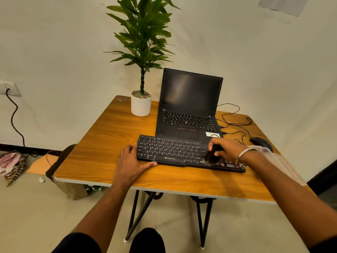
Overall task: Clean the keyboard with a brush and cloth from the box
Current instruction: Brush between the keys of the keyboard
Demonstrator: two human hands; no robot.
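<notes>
- At the desk's front edge, we have the black flat plastic keyboard lying crosswise, just in front of the open black laptop.
- Our right hand grips a small dark-bristled brush by its stubby handle, bristles down on the keys at the keyboard's right end.
- Our left hand lies flat with straight fingers on the wooden desk top, thumb along the keyboard's front edge and fingertips touching its left end; we judge it is steadying the board.
- Progress, as a judgement: brushing stage is under way. Pale dust or smears show on the keys at the right end near the bristles, so that zone is not done. Left and middle keys look darker, but we cannot tell if they are brushed.
- Left to do: finish brushing, then the cloth wipe. No cloth in either hand.
- Containers: a clear, pale plastic box sits at the desk's right edge behind our right wrist; contents are too blurred to tell, cloth not confirmed.
- White round pot at the desk's back edge holds pebbles and a green leafy plant.
- Black mouse sits near the back right corner, cable trailing.
</notes>
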